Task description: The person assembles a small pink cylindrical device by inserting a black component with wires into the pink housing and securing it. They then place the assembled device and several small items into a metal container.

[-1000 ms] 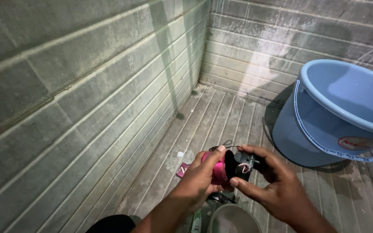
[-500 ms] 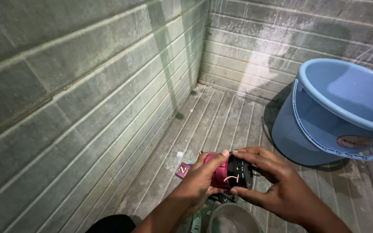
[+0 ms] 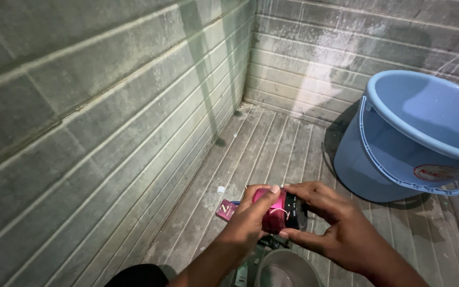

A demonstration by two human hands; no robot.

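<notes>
Low in the middle of the head view, both hands hold one small pink and black device [image 3: 278, 211] with a thin wire on its side. My left hand [image 3: 251, 219] wraps its pink part from the left, thumb lying across the top. My right hand [image 3: 336, 228] pinches the black end from the right, fingers above and thumb below. A small pink packet [image 3: 225, 209] lies on the ribbed floor just left of my left hand, partly hidden by it.
A large blue plastic bucket [image 3: 367, 165] with a thin handle stands at right. Grey tiled walls meet in a corner ahead and run along the left. A round metal vessel [image 3: 288, 268] and a dark object sit below my hands at the bottom edge.
Both hands with the device have shifted slightly lower in view. My right fingers have closed further over the black end, covering more of it.
</notes>
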